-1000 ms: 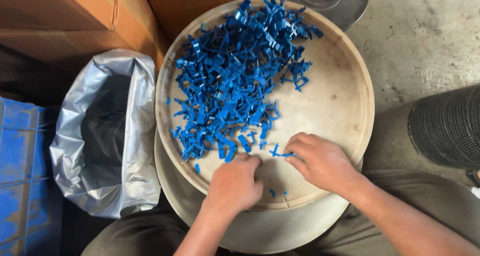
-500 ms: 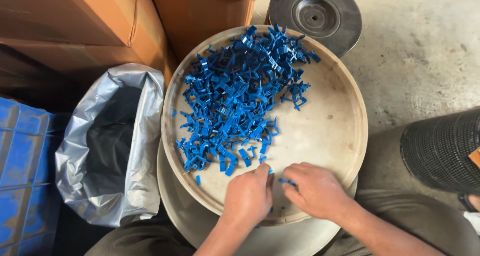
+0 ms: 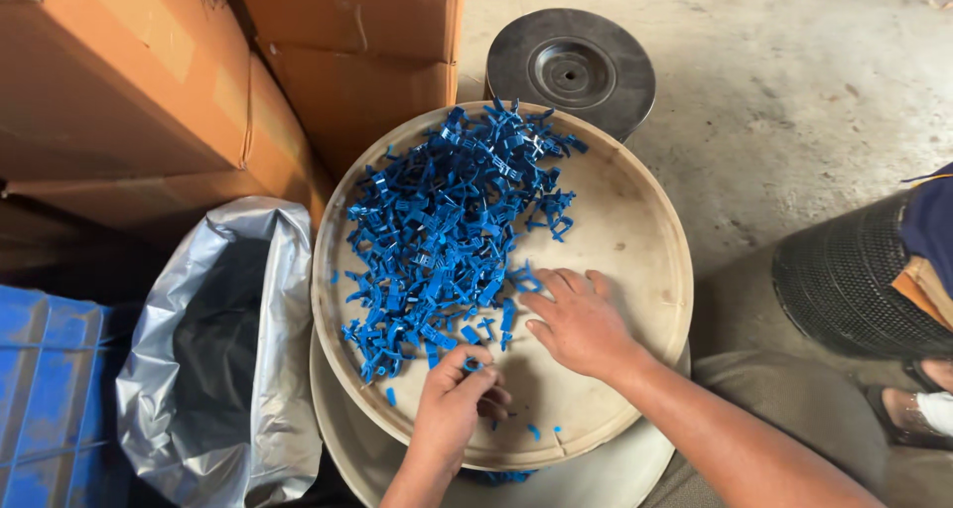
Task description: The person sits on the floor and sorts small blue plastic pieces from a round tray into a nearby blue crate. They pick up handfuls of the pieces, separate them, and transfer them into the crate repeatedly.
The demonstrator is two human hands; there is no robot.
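Cardboard boxes of orange-brown colour (image 3: 119, 81) stand at the far left, with a blue plastic crate (image 3: 45, 399) below them and a crinkled silver plastic bag with a dark open mouth (image 3: 213, 359) just beside the tray. Next comes the round beige shallow tray (image 3: 635, 230), carrying a heap of small blue plastic clips (image 3: 437, 230) piled on its left and upper part. The left hand (image 3: 452, 409) is closed narrow, thumb and fingers pinching one small blue clip (image 3: 471, 365) at the heap's near edge. The right hand (image 3: 581, 319) lies flat and spread on the tray, fingertips touching stray clips. These pieces look light, stiff and thin, with prongs that likely snag on each other; a fingertip pinch across the body seems best. Behind sits a dark metal disc (image 3: 571, 66); at right, a black mesh cylinder (image 3: 844, 290).
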